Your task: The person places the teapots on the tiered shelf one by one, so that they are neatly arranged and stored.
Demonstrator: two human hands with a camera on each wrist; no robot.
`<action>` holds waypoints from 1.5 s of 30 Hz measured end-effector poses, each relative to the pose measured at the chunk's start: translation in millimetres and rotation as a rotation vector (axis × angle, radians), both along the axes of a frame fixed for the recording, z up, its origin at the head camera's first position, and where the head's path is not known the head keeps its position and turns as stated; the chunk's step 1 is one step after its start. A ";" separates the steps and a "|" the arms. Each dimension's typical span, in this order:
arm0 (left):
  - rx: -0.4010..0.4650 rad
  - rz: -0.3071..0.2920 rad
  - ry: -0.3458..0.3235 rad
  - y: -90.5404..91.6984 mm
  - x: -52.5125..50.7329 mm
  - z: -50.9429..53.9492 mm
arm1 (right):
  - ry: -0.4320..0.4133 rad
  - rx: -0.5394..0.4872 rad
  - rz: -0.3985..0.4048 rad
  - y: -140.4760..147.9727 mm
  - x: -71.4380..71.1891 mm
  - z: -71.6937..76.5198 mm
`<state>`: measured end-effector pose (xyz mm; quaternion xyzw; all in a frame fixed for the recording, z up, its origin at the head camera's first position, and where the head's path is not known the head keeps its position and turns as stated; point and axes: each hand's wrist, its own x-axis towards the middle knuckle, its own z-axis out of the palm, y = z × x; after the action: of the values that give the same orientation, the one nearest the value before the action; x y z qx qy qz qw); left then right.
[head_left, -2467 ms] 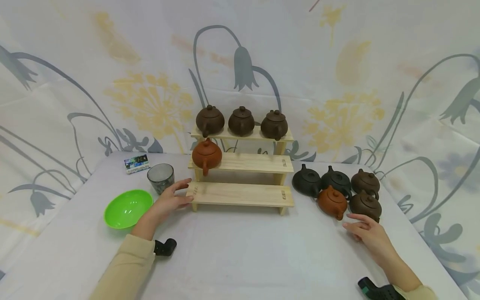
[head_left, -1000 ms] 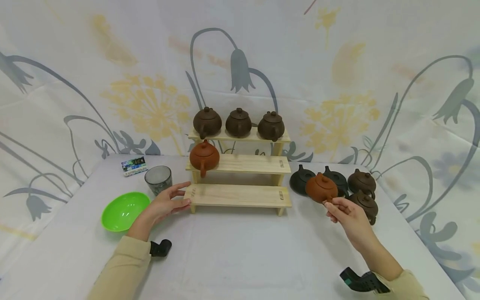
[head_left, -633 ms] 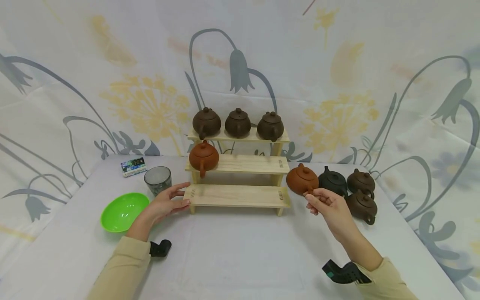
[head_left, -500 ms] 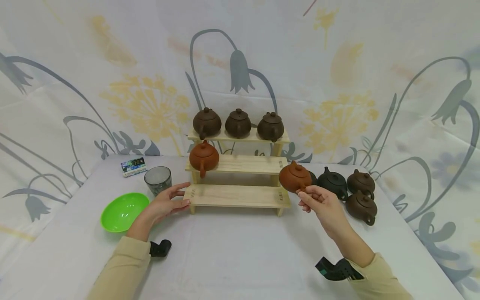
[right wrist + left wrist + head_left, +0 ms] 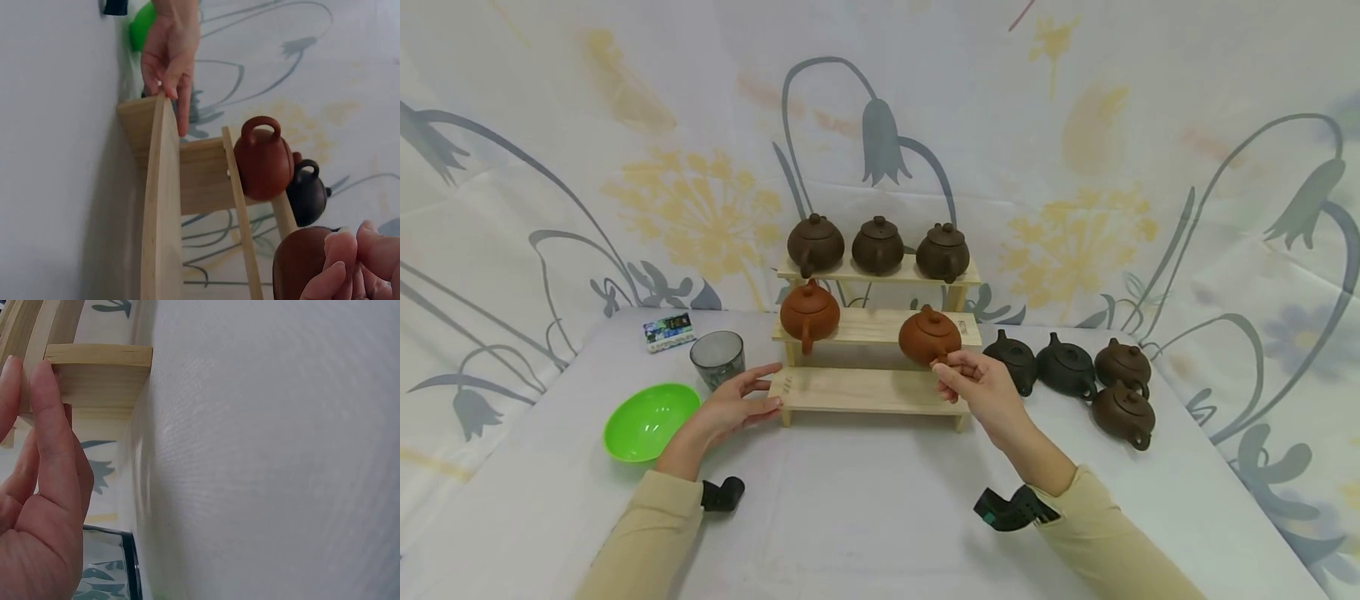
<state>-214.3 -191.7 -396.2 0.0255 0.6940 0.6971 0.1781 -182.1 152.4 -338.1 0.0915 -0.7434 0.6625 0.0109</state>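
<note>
In the head view my right hand (image 5: 988, 396) pinches an orange-brown teapot (image 5: 928, 335) by its near side, at the handle. The teapot is upright at the right part of the stand's middle tier; whether it touches the board I cannot tell. Another orange-brown teapot (image 5: 809, 312) sits at that tier's left end, its handle loop showing in the right wrist view (image 5: 265, 162). My left hand (image 5: 730, 408) touches the left end of the wooden stand's bottom tier (image 5: 865, 392) with extended fingers. Three dark brown teapots, one in the middle (image 5: 877, 247), line the top tier.
Right of the stand are two black teapots, one nearer (image 5: 1013, 360) and one behind (image 5: 1064, 367), and two brown ones (image 5: 1122, 364), (image 5: 1123, 412). On the left are a green bowl (image 5: 651, 423), a grey glass (image 5: 718, 358) and a small printed box (image 5: 668, 332). A patterned cloth hangs behind.
My right hand took the orange-brown teapot from the group at right, lifted it and carried it left to the stand's middle tier. My left hand stays at the stand's left end.
</note>
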 end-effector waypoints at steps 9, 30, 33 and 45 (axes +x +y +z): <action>-0.006 -0.001 -0.002 0.2 1.2 2.0 | -0.032 0.004 0.006 -34.5 -16.4 5.6; -0.017 0.003 0.007 -0.3 0.2 -1.7 | 0.000 -0.059 -0.024 -83.1 -41.6 -3.5; -0.021 0.004 0.005 0.5 -0.1 -1.6 | -0.005 -0.063 -0.031 -86.6 -42.5 -4.2; -0.017 0.006 0.003 1.1 0.9 -0.1 | -0.043 -0.082 0.013 -70.6 -32.1 -10.5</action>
<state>-213.4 -190.6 -396.3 0.0229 0.7004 0.6916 0.1750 -214.2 81.8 -348.6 0.0818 -0.7151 0.6942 -0.0058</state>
